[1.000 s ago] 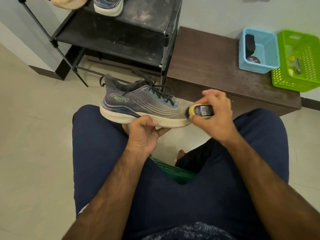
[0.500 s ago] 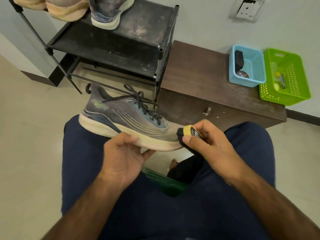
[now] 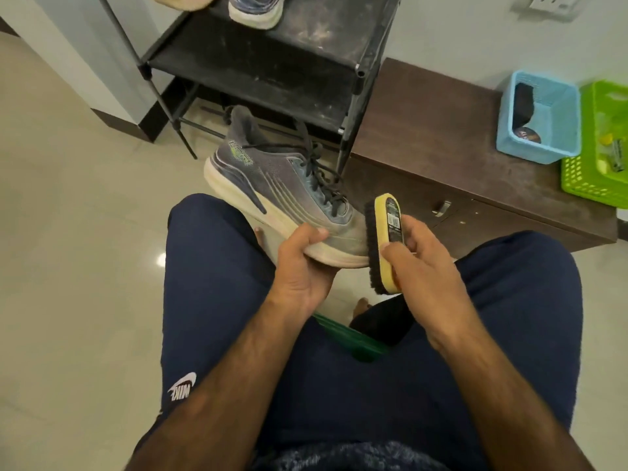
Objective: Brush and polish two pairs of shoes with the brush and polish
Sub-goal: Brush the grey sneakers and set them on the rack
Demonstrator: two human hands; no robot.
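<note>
Presently left hand (image 3: 302, 266) grips shoe (image 3: 282, 198) at forefoot sole; right hand (image 3: 421, 263) clasps brush (image 3: 385, 246), bristles apparently touching toe; shoe light, upper soft, sole firmest hold.

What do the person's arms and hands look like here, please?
The left forearm and right forearm are bare, no sleeve in view. The left hand and right hand wear no gloves; no watch, bracelet or ring shows.

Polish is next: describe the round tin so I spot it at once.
Find the brown cabinet right of the black shoe rack. Of two baskets on top, take the blue basket, not the green basket. The round tin lies inside, flat and dark, beside a taller black block.
</note>
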